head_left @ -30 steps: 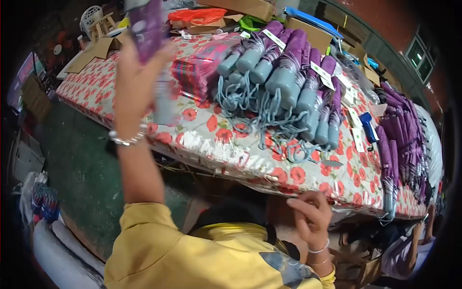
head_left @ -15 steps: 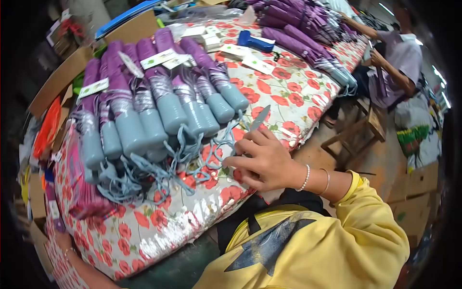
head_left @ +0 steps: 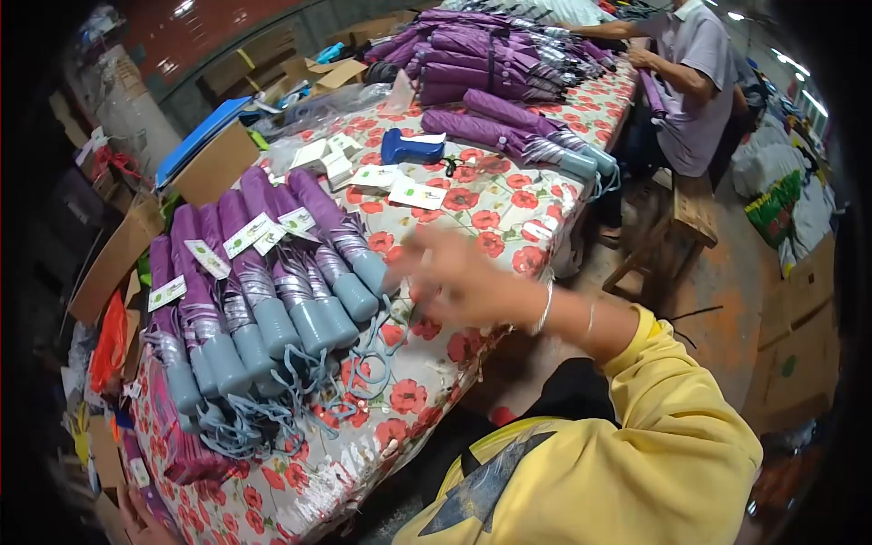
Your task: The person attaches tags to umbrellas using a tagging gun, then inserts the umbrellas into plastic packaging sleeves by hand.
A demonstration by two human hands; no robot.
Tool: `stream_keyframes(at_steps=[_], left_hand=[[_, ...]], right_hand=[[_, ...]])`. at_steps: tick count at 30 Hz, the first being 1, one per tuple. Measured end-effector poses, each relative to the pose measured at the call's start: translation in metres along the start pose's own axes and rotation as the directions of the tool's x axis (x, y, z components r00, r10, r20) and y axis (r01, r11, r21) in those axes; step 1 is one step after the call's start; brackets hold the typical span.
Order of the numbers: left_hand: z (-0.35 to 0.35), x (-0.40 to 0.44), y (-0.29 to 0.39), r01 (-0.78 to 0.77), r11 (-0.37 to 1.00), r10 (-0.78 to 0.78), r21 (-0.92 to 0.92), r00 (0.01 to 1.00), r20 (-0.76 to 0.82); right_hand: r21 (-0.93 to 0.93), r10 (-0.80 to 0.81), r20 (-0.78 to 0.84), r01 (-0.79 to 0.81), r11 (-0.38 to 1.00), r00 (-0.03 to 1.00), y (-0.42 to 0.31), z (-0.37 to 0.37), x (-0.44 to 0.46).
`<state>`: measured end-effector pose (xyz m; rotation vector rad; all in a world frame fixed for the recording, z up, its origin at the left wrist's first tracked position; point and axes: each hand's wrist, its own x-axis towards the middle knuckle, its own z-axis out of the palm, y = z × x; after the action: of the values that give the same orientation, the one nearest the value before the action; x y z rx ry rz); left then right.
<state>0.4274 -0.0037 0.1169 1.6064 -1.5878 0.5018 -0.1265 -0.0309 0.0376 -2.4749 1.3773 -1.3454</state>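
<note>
My right hand, blurred by motion, hovers over the table edge beside the grey-handled purple umbrellas. Its fingers look apart, with nothing visible in them. At the lower left, my left hand is partly cut off, its fingers apart beside a purple umbrella with a white tag. White tags lie on the bundled umbrellas, and grey cords trail from their handles. A blue tool rests near loose white tags. No knife shows in the current view.
Two purple umbrellas lie farther back, before a large purple pile. A person stands at the far right near a wooden stool. Cardboard and a red bag border the table's left side.
The view has swung rightward. My left hand has come down from its raised position with a purple umbrella to the lower left. My right hand has moved from the near edge over the table.
</note>
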Motion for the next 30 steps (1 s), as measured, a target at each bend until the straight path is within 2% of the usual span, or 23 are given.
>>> stream_keyframes(at_steps=[1, 2, 3, 4, 6, 8, 10, 12, 14, 16, 19, 20, 21, 23, 24, 26, 28, 30], left_hand=[[-0.004, -0.007, 0.030, 0.002, 0.998, 0.003, -0.058, 0.997, 0.079], [-0.007, -0.014, 0.060, 0.013, 0.993, 0.005, -0.115, 0.987, 0.158], [0.000, -0.024, 0.103, 0.075, 0.945, -0.029, -0.320, 0.989, 0.148], [0.011, -0.033, 0.144, 0.129, 0.850, -0.066, -0.511, 0.988, 0.140], [0.023, -0.040, 0.195, 0.148, 0.814, 0.040, -0.562, 0.950, 0.310], [0.032, -0.038, 0.248, 0.000, 0.761, 0.334, -0.649, 0.858, 0.392], [0.049, -0.032, 0.288, -0.162, 0.665, 0.590, -0.729, 0.712, 0.380], [0.072, -0.034, 0.320, -0.135, 0.594, 0.672, -0.793, 0.626, 0.396], [0.107, -0.033, 0.342, -0.279, 0.530, 0.781, -0.801, 0.528, 0.333], [0.142, -0.030, 0.366, -0.406, 0.505, 0.825, -0.762, 0.485, 0.289], [0.189, -0.029, 0.386, -0.522, 0.531, 0.830, -0.668, 0.481, 0.284], [0.197, -0.027, 0.389, -0.578, 0.560, 0.821, -0.594, 0.487, 0.300], [0.201, -0.024, 0.391, -0.590, 0.577, 0.815, -0.565, 0.459, 0.353], [0.195, -0.015, 0.395, -0.610, 0.585, 0.810, -0.534, 0.409, 0.419], [0.191, -0.010, 0.395, -0.619, 0.579, 0.811, -0.530, 0.372, 0.451], [0.183, 0.006, 0.390, -0.635, 0.552, 0.829, -0.541, 0.345, 0.441], [0.165, 0.035, 0.379, -0.629, 0.557, 0.821, -0.543, 0.317, 0.475], [0.146, 0.072, 0.345, -0.500, 0.641, 0.764, -0.582, 0.489, 0.422]], right_hand=[[-0.096, -0.042, -0.123, 0.030, 0.995, 0.992, 0.023, -0.017, 0.011], [-0.162, -0.026, -0.145, 0.002, 0.987, 0.989, 0.062, -0.027, 0.022], [-0.107, 0.023, -0.168, -0.041, 0.993, 0.986, 0.099, -0.036, 0.032], [-0.253, 0.070, -0.157, -0.108, 0.961, 0.985, 0.133, -0.043, 0.039], [-0.159, 0.292, -0.105, -0.306, 0.939, 0.951, 0.159, -0.058, 0.060], [-0.067, 0.380, -0.075, -0.385, 0.920, 0.922, 0.171, -0.060, 0.072], [-0.077, 0.381, -0.061, -0.385, 0.920, 0.923, 0.181, -0.051, 0.077], [-0.148, 0.423, -0.018, -0.421, 0.895, 0.906, 0.192, -0.040, 0.081], [-0.289, 0.437, -0.088, -0.443, 0.849, 0.895, 0.200, -0.021, 0.079], [-0.312, 0.418, -0.129, -0.437, 0.844, 0.899, 0.210, -0.011, 0.077], [-0.414, 0.337, -0.213, -0.397, 0.819, 0.917, 0.238, 0.013, 0.065], [-0.490, 0.397, -0.141, -0.413, 0.768, 0.907, 0.238, 0.012, 0.065], [-0.367, 0.375, -0.139, -0.399, 0.840, 0.917, 0.243, 0.009, 0.068], [-0.358, 0.363, -0.137, -0.387, 0.849, 0.922, 0.242, 0.001, 0.065], [-0.331, 0.428, -0.107, -0.438, 0.836, 0.897, 0.245, -0.001, 0.065], [-0.329, 0.456, -0.087, -0.458, 0.826, 0.885, 0.249, -0.004, 0.067], [-0.332, 0.384, -0.146, -0.410, 0.850, 0.912, 0.247, -0.006, 0.067], [-0.346, 0.317, -0.166, -0.356, 0.868, 0.934, 0.234, -0.012, 0.071]])
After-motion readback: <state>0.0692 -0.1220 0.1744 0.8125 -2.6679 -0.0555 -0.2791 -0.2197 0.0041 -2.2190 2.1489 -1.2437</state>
